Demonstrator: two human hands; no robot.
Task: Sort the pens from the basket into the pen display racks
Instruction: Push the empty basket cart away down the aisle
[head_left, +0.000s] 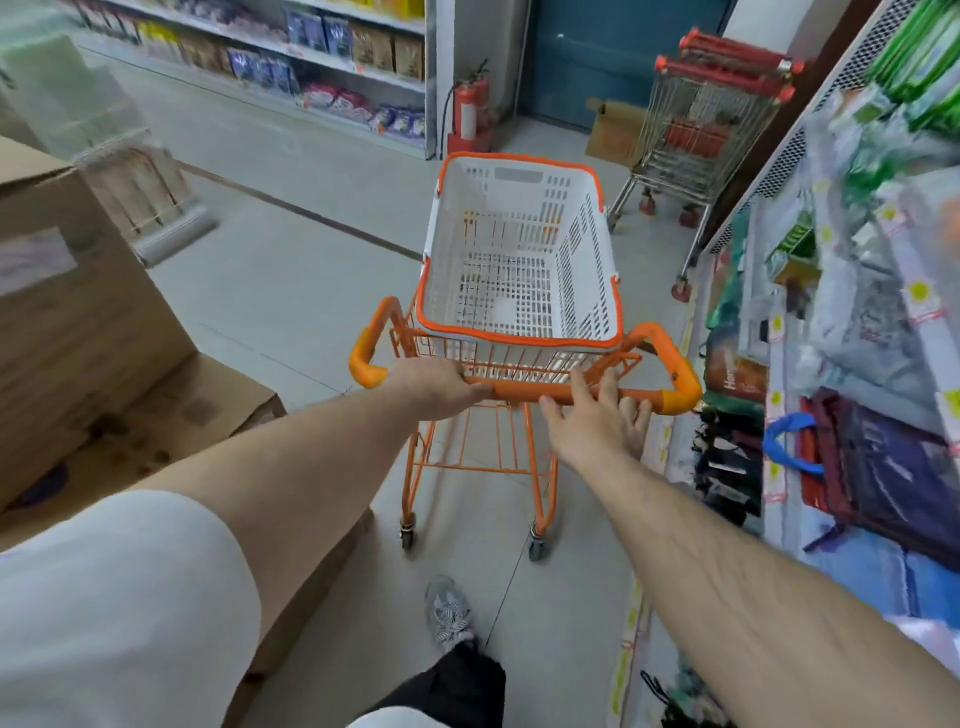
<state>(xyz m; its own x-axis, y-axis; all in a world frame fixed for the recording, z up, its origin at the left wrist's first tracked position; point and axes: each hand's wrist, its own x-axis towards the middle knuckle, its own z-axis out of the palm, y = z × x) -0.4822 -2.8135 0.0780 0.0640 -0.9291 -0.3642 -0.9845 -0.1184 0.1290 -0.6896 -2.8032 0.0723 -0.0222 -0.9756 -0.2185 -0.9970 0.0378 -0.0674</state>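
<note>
Nearest the orange cart (470, 457), a grey shoe (448, 613) steps on the floor behind its wheels. On the cart's handle bar (524, 391), the left hand (434, 387) curls round the bar, while the right hand (597, 415) reaches it with fingers spread, touching. Atop the cart sits the white basket (597, 270), orange-rimmed; no pens show inside. Beyond the cart stand metal trolleys (696, 130) and a fire extinguisher (470, 111).

Head-worn view, forward and downward.
</note>
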